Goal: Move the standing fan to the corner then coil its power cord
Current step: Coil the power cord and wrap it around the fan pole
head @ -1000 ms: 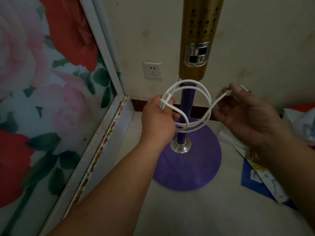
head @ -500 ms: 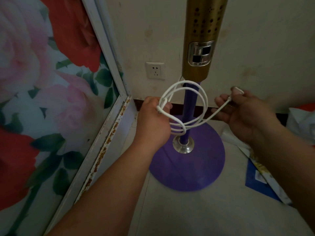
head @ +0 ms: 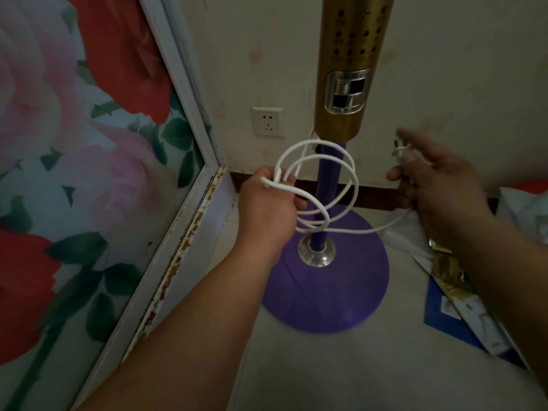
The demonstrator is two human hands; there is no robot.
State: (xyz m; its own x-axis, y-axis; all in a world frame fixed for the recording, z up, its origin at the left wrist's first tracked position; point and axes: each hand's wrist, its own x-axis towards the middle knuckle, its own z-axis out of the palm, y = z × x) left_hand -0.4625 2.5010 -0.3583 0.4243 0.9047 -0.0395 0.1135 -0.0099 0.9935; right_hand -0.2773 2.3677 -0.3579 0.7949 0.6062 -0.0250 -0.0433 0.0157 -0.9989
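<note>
The left hand (head: 268,206) is closed into a loose fist around several gathered loops of the thin white power cord (head: 350,173), pinching them where they cross so the coil keeps its round shape. The right hand (head: 441,185) is half spread and blurred; the cord's plug end (head: 398,151) sits at its fingers, though I cannot tell how firmly it is pinched, and a free run of cord sags from it back to the coil — held out wide, I judge, to keep slack for the next loop.

Behind the hands the tall standing fan with its gold column (head: 347,78), purple pole and round purple base (head: 335,292) stands on the pale floor in the corner, near the rose-patterned panel (head: 74,173) and the wall with the white socket (head: 267,121). So the move looks done; coiling is under way.

Against half a second ago, the right hand has swung higher and farther right, the free run has dropped lower, and the left fist has barely shifted. Printed papers (head: 456,307) lie beside the base.
</note>
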